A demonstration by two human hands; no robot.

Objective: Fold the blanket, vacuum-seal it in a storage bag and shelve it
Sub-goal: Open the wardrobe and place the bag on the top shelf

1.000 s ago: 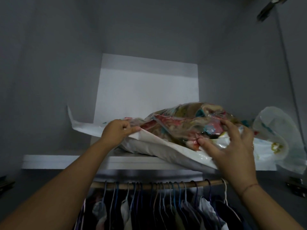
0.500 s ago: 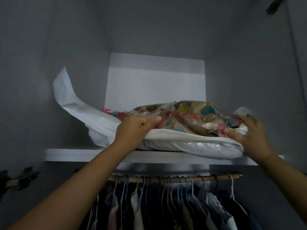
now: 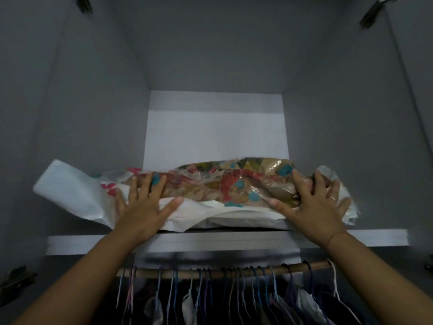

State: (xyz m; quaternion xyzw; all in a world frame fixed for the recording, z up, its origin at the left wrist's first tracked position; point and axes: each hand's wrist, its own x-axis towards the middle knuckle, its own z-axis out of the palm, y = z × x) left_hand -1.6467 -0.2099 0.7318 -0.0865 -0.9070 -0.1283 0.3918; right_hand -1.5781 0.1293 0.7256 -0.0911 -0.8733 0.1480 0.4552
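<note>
**Sealed blanket bag rests on the wardrobe shelf under two spread hands**

Nearest, dark clothes on thin wire hangers (image 3: 234, 282) crowd a brown wooden rod (image 3: 210, 273). Above it runs the pale grey wardrobe shelf (image 3: 234, 240). Both hands lie flat on the load with fingers spread: the left hand (image 3: 143, 207) presses its left part, the right hand (image 3: 314, 205) covers its right end. The white-and-clear plastic storage bag (image 3: 234, 215) sits on the shelf and holds the flattened multicoloured patterned blanket (image 3: 222, 184). The bag's white left flap (image 3: 70, 191) lifts towards the side wall. Behind stands the light back panel (image 3: 215, 132).
</note>
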